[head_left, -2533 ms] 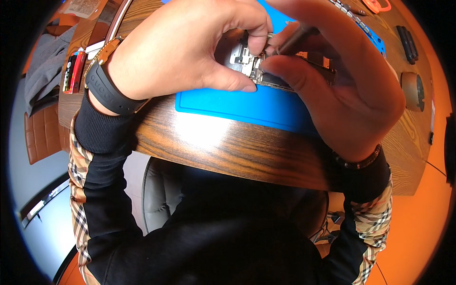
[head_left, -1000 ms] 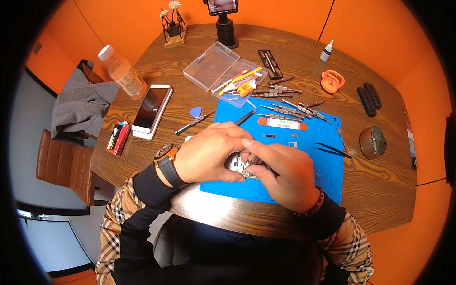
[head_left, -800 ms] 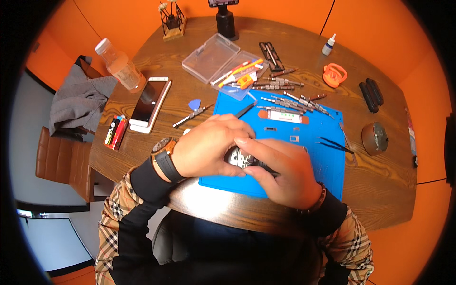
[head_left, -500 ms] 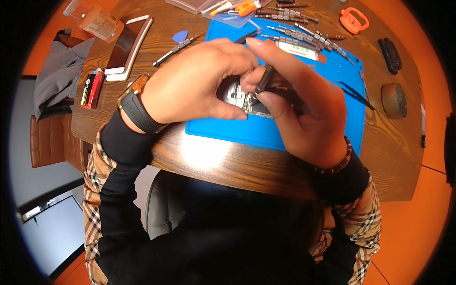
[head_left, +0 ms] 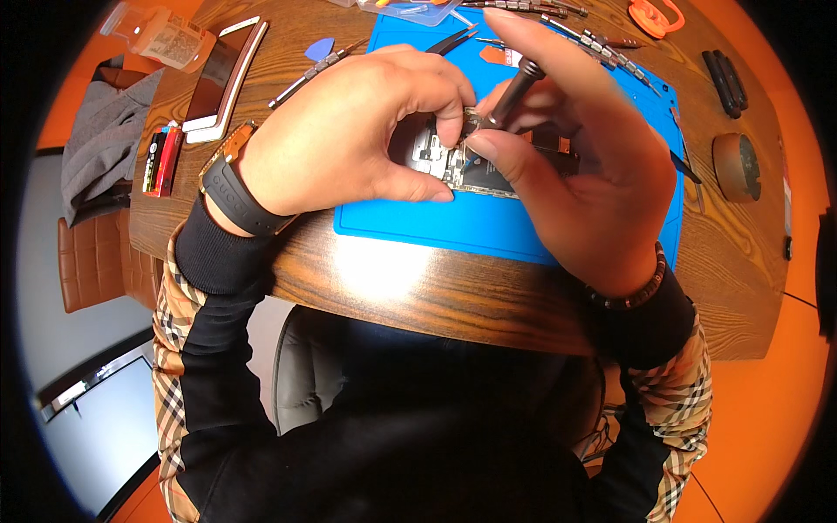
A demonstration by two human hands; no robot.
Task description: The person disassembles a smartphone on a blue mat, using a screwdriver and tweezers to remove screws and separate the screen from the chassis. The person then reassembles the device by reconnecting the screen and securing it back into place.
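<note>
Wooden table (head_left: 418, 296), round-edged, carrying everything listed; blue work mat (head_left: 453, 228) lying on its middle, near edge close to the person. Left hand (head_left: 349, 139), wearing a dark watch (head_left: 231, 187) at the wrist, curling over the opened phone (head_left: 471, 170) and pinching its upper edge between thumb and fingers, holding it on the mat. Right hand (head_left: 580, 174), bead bracelet at the wrist, gripping a slim dark screwdriver (head_left: 514, 91) between thumb and forefinger, tip pointing down into the phone's exposed interior. White smartphone (head_left: 222, 78) lying face up at far left, a small red and black item (head_left: 161, 157) just beside it. Round dark dish (head_left: 737, 166) sitting well apart at right. Loose drivers (head_left: 593, 39) lining the mat's far edge.
</note>
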